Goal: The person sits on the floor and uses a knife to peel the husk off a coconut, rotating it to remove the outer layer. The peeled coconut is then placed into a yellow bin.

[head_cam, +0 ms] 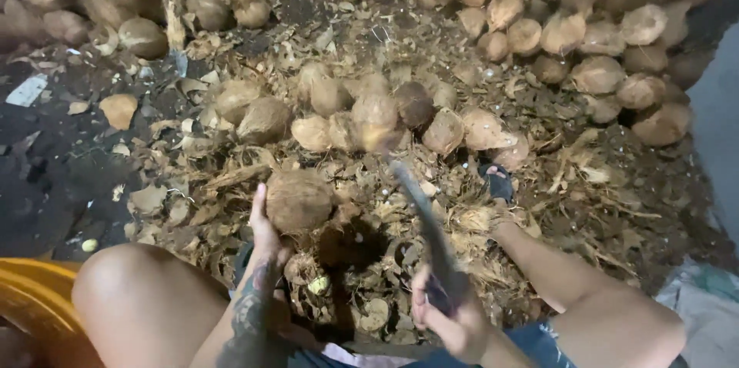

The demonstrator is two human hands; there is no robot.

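My left hand grips a brown husked coconut from its left side, holding it just above the husk-strewn ground between my knees. My right hand is closed around the handle of a long dark blade, which is raised and blurred, its tip pointing up and left beside the coconut. A tattoo covers my left forearm.
A large heap of coconuts runs along the top and right. A smaller cluster lies in the middle. Husk scraps cover the dark ground. An orange seat edge is at bottom left, and my sandalled foot rests on the husks.
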